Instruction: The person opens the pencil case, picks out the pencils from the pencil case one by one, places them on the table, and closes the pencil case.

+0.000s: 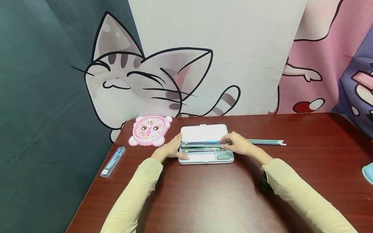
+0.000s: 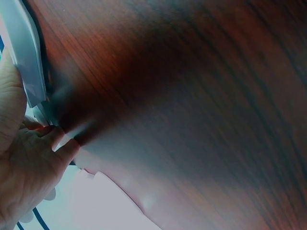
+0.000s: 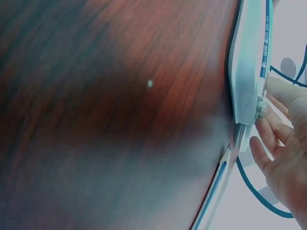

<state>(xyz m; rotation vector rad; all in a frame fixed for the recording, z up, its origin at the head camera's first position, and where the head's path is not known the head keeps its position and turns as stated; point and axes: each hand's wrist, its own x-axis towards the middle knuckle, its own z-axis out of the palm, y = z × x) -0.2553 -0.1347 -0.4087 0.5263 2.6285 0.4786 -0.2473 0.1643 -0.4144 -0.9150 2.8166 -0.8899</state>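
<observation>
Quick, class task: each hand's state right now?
Left hand: open, against the left end of the pencil case.
Right hand: at the pencils; grip cannot be told.

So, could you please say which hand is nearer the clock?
Left: the left hand is just right of the clock; the right hand is farther, at the right end of the pencil case.

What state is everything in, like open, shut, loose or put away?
Case: open, lid back.
Inner pencils: lying lengthwise in the case.
Loose pencils: on the table, right of the case.
Left grip: on case's left end.
Right grip: at case's right end; hold unclear.
Clock: face showing; running or not, unclear.
Pack: lying down, looks shut.
</observation>
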